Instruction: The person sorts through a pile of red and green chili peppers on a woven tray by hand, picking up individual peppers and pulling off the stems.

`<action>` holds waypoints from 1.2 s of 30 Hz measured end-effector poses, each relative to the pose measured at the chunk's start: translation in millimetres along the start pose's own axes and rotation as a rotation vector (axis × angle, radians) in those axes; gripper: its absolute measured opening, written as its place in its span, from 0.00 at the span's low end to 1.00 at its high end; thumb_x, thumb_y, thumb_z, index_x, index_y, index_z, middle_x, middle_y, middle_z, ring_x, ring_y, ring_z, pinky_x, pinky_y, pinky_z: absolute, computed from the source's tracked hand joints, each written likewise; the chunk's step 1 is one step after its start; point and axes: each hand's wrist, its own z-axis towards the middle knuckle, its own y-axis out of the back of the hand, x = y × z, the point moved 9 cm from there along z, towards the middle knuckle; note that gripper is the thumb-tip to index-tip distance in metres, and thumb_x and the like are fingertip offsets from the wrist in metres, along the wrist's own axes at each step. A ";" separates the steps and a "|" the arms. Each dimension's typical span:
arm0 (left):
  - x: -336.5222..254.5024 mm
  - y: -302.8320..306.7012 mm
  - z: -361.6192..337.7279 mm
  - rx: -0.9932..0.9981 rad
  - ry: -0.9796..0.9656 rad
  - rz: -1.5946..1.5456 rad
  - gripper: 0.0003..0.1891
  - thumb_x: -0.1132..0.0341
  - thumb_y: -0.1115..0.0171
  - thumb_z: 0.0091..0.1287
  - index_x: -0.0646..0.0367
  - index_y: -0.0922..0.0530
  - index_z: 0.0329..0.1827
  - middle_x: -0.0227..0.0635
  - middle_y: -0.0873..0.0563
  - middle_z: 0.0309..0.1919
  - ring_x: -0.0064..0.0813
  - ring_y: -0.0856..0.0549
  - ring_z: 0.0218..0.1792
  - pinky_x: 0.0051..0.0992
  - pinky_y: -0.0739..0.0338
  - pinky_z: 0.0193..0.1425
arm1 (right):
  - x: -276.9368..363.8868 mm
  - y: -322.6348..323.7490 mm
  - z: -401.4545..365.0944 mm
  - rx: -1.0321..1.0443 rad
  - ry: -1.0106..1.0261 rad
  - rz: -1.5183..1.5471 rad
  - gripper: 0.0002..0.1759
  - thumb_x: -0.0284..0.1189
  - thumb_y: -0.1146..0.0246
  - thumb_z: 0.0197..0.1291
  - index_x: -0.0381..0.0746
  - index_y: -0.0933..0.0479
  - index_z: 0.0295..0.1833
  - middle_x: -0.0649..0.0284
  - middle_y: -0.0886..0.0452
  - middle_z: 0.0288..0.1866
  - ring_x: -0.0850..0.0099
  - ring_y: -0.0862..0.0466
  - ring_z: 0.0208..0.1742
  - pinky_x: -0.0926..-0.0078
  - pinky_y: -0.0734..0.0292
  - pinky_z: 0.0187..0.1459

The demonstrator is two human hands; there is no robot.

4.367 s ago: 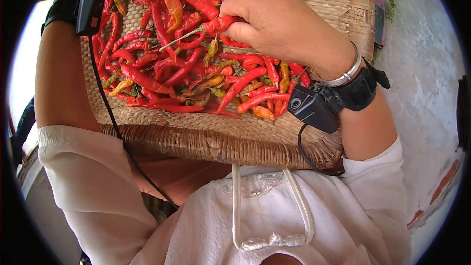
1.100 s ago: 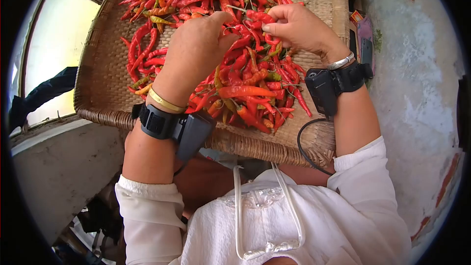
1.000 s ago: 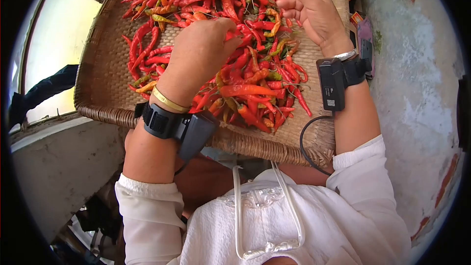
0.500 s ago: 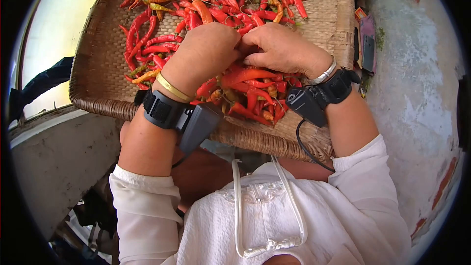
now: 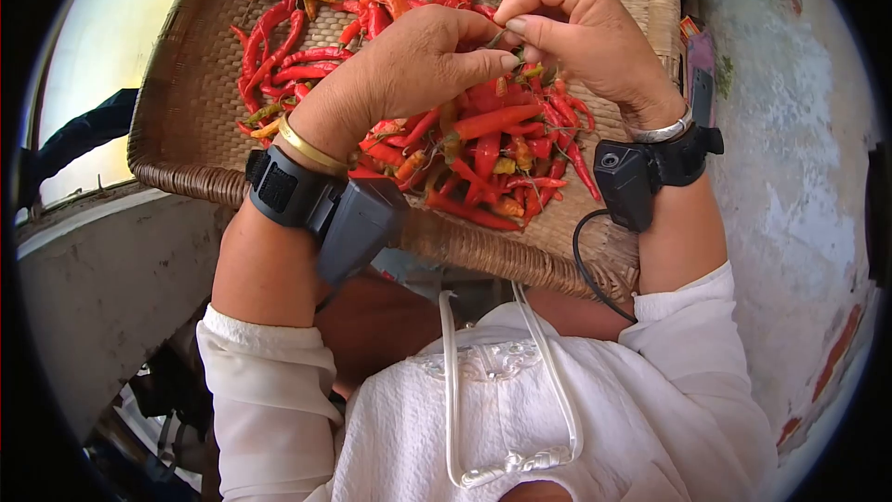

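Observation:
My left hand (image 5: 423,60) and my right hand (image 5: 590,42) meet above a heap of red chili peppers (image 5: 497,121), their fingertips nearly touching. Between them shows a thin greenish chili pepper stem (image 5: 497,40). Thumb and forefinger of my right hand are closed in a pinch on it. My left thumb and forefinger close around it from the other side. Below the fingertips, more peppers with green stems lie bunched, partly hidden by the hands. The peppers rest in a woven basket (image 5: 520,260) across my lap.
Further peppers, mostly red with some orange and yellow-green, cover the far part of the basket. On the right, a dark phone (image 5: 701,98) sits beside the basket, near a worn wall (image 5: 790,167). A window (image 5: 93,65) is on the left. A cable (image 5: 578,251) hangs from the right wrist device.
Both hands have risen from the heap and moved apart slightly, my right hand up and to the right. The fingertips and stem now show, and more peppers below are uncovered.

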 end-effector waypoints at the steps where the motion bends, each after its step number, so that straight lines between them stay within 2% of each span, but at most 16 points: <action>1: -2.3 0.3 -1.3 -0.023 -0.019 -0.011 0.12 0.65 0.42 0.64 0.63 0.23 0.47 0.30 0.20 0.26 0.19 0.20 0.25 0.22 0.25 0.25 | 5.4 3.8 -0.6 -0.023 0.026 0.003 0.06 0.23 0.43 0.57 0.35 0.22 0.39 0.70 0.22 0.25 0.85 0.24 0.24 0.86 0.27 0.28; 4: -6.4 0.3 -4.1 -0.067 -0.060 -0.034 0.13 0.65 0.44 0.67 0.62 0.25 0.50 0.27 0.21 0.27 0.14 0.23 0.22 0.16 0.25 0.15 | 8.7 10.6 -2.8 -0.093 0.040 -0.025 0.07 0.24 0.43 0.60 0.37 0.22 0.43 0.71 0.22 0.31 0.87 0.25 0.27 0.91 0.28 0.30; 7: -5.2 16.0 -6.4 -0.269 -0.120 0.022 0.19 0.66 0.39 0.64 0.62 0.27 0.57 0.27 0.19 0.32 0.13 0.21 0.33 0.17 0.22 0.33 | 10.5 5.1 -2.6 -0.133 0.064 0.071 0.06 0.25 0.42 0.59 0.36 0.22 0.40 0.71 0.23 0.26 0.86 0.25 0.25 0.88 0.28 0.28; 10: -11.0 15.0 -5.1 -0.284 -0.245 -0.076 0.21 0.69 0.41 0.64 0.61 0.30 0.61 0.27 0.19 0.34 0.13 0.22 0.36 0.16 0.25 0.38 | 7.8 -1.6 -4.5 -0.126 0.055 0.087 0.05 0.25 0.41 0.59 0.36 0.22 0.39 0.70 0.23 0.24 0.85 0.25 0.24 0.87 0.28 0.27; 13: -19.1 3.5 -5.8 -0.207 -0.253 0.036 0.23 0.72 0.42 0.63 0.61 0.33 0.63 0.28 0.19 0.31 0.14 0.22 0.32 0.17 0.25 0.34 | 4.3 -3.0 -6.7 -0.111 -0.009 0.061 0.06 0.26 0.41 0.59 0.36 0.22 0.39 0.70 0.22 0.24 0.86 0.24 0.23 0.88 0.28 0.26; 18: -8.1 2.1 -3.8 -0.179 -0.108 0.281 0.20 0.71 0.42 0.60 0.63 0.28 0.57 0.33 0.20 0.25 0.17 0.22 0.26 0.20 0.26 0.30 | -5.1 29.9 1.6 -0.206 -0.070 0.063 0.08 0.27 0.40 0.59 0.35 0.22 0.40 0.68 0.21 0.27 0.83 0.22 0.27 0.86 0.26 0.29; 20: 3.3 -1.3 -1.4 -0.120 -0.043 0.326 0.18 0.70 0.42 0.60 0.64 0.26 0.53 0.34 0.21 0.23 0.18 0.21 0.24 0.21 0.26 0.30 | -8.6 57.6 4.7 -0.410 -0.114 0.168 0.08 0.28 0.43 0.61 0.37 0.23 0.32 0.62 0.21 0.23 0.73 0.20 0.25 0.76 0.23 0.29; 21: 4.9 0.5 -1.9 -0.145 -0.044 0.342 0.13 0.68 0.43 0.58 0.63 0.23 0.45 0.41 0.20 0.24 0.33 0.20 0.29 0.31 0.26 0.34 | -12.1 70.6 9.7 -0.442 -0.033 0.238 0.05 0.26 0.45 0.64 0.37 0.25 0.39 0.70 0.24 0.24 0.83 0.23 0.25 0.85 0.24 0.28; 22: 5.6 2.7 -2.1 -0.170 -0.045 0.356 0.11 0.65 0.44 0.55 0.63 0.21 0.37 0.49 0.19 0.25 0.49 0.19 0.34 0.41 0.25 0.39 | -19.6 78.5 14.7 -0.443 -0.035 0.240 0.05 0.26 0.45 0.64 0.37 0.25 0.39 0.70 0.24 0.24 0.83 0.23 0.25 0.85 0.24 0.28; 24: 2.9 4.8 -2.6 -0.188 -0.077 0.369 0.11 0.65 0.44 0.56 0.62 0.21 0.35 0.49 0.19 0.25 0.48 0.19 0.34 0.41 0.25 0.39 | -27.2 98.3 13.7 -0.606 0.102 0.646 0.06 0.26 0.44 0.63 0.36 0.27 0.44 0.67 0.23 0.29 0.79 0.21 0.28 0.81 0.24 0.30; 26: -1.7 5.2 -3.2 -0.205 -0.111 0.380 0.10 0.65 0.44 0.56 0.62 0.20 0.34 0.48 0.19 0.25 0.48 0.19 0.34 0.41 0.25 0.39 | -29.8 99.3 12.4 -0.667 0.148 0.756 0.10 0.27 0.44 0.63 0.36 0.29 0.49 0.66 0.23 0.34 0.77 0.21 0.32 0.79 0.22 0.35; 29: -1.7 2.2 -2.4 -0.181 -0.075 0.423 0.10 0.64 0.44 0.57 0.61 0.20 0.33 0.46 0.18 0.26 0.47 0.18 0.34 0.41 0.24 0.39 | -39.0 83.3 17.3 -0.571 0.068 0.877 0.11 0.27 0.44 0.63 0.37 0.30 0.49 0.65 0.24 0.36 0.76 0.20 0.36 0.76 0.22 0.40; 31: 1.5 -2.8 -1.7 -0.143 -0.046 0.601 0.11 0.61 0.43 0.58 0.60 0.19 0.33 0.45 0.18 0.27 0.45 0.18 0.33 0.40 0.24 0.38 | -38.2 64.3 18.1 -0.489 -0.070 0.517 0.11 0.27 0.44 0.63 0.36 0.30 0.50 0.68 0.24 0.34 0.79 0.20 0.35 0.81 0.21 0.37; 32: 1.4 -2.6 -1.7 -0.143 -0.046 0.600 0.11 0.61 0.43 0.58 0.60 0.19 0.33 0.45 0.18 0.27 0.45 0.18 0.33 0.40 0.24 0.38 | -37.5 58.1 16.3 -0.489 -0.070 0.516 0.11 0.27 0.44 0.63 0.36 0.30 0.50 0.68 0.24 0.34 0.79 0.20 0.35 0.81 0.21 0.37; 34: 7.2 -10.8 -0.7 -0.016 -0.009 0.662 0.12 0.60 0.42 0.60 0.60 0.19 0.35 0.44 0.19 0.23 0.45 0.19 0.28 0.36 0.25 0.33 | -29.9 11.8 21.9 -0.059 -0.103 -0.070 0.11 0.29 0.42 0.61 0.37 0.23 0.48 0.69 0.20 0.31 0.82 0.21 0.35 0.85 0.26 0.38; 36: 4.2 -7.9 -1.7 0.016 -0.021 0.656 0.10 0.62 0.41 0.58 0.60 0.19 0.34 0.43 0.19 0.23 0.44 0.19 0.28 0.35 0.25 0.33 | -26.5 -21.2 17.9 0.140 0.027 -0.298 0.14 0.31 0.38 0.54 0.35 0.21 0.44 0.59 0.17 0.33 0.69 0.18 0.37 0.72 0.24 0.40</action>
